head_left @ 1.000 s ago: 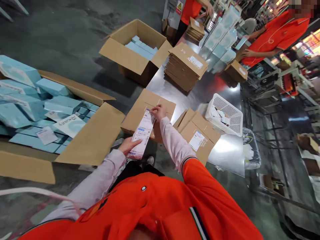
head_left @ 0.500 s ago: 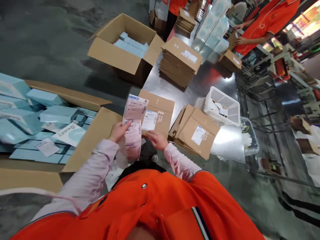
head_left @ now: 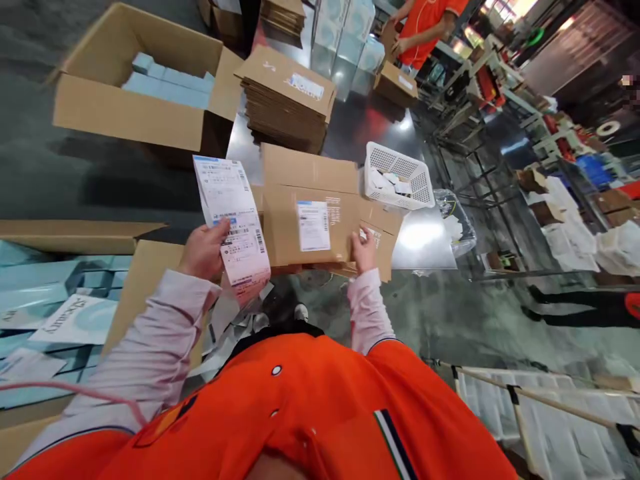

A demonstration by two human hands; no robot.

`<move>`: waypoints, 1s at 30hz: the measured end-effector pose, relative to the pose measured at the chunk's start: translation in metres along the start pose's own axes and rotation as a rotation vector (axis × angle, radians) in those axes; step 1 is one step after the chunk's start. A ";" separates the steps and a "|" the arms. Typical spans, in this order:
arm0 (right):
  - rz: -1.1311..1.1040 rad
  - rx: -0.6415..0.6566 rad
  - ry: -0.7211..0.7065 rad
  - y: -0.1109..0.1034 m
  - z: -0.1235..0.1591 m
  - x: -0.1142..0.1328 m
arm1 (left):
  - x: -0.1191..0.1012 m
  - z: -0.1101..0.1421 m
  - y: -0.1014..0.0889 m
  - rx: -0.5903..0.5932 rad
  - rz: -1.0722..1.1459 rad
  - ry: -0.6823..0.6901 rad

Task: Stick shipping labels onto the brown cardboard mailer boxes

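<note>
My left hand [head_left: 204,252] is closed on a strip of printed shipping labels [head_left: 239,233], which hangs down past the fingers with its top end free. Flat in front of me is a folded cardboard box [head_left: 283,223] with a white label [head_left: 314,227] stuck on its face. My right hand [head_left: 365,250] pinches this box at its right edge. Under that edge, other flattened labelled boxes [head_left: 393,223] are partly covered.
A tall pile of flattened boxes [head_left: 287,107] stands farther back on the metal table [head_left: 425,243]. To the right is a white plastic basket [head_left: 430,193] with paper pieces. Open cartons [head_left: 127,110] holding light-blue boxes [head_left: 170,87] stand left. A co-worker in orange [head_left: 425,33] works beyond.
My right hand has moved right with the cardboard box, which now overlaps the labelled boxes there. My left hand still holds the label strip. The camera view has swung right.
</note>
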State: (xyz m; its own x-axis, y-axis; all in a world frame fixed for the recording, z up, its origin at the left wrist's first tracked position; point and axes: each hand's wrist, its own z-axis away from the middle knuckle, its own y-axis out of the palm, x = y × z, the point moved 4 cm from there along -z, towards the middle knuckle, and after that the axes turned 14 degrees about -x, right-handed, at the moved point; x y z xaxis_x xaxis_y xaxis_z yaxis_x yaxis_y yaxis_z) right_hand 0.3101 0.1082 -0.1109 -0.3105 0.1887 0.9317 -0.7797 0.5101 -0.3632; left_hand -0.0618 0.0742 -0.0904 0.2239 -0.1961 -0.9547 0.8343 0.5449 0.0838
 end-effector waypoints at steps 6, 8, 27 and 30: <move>0.458 0.004 -0.068 -0.060 -0.018 0.026 | -0.002 0.058 0.023 0.088 0.040 -0.032; 0.220 0.434 -0.083 -0.009 0.025 0.034 | 0.007 0.076 0.030 0.178 0.019 -0.047; 0.075 0.845 -0.361 0.138 0.127 0.068 | 0.071 0.073 -0.001 -0.346 -0.065 0.007; 0.048 0.842 -0.326 0.166 0.119 0.056 | 0.087 0.063 -0.005 -0.285 0.019 -0.092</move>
State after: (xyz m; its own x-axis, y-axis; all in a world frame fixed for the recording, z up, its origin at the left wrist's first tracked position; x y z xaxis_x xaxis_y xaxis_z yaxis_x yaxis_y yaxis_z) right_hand 0.0983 0.1035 -0.1208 -0.3922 -0.1189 0.9122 -0.8618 -0.2991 -0.4096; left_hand -0.0148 0.0033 -0.1559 0.2940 -0.2500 -0.9225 0.6573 0.7536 0.0052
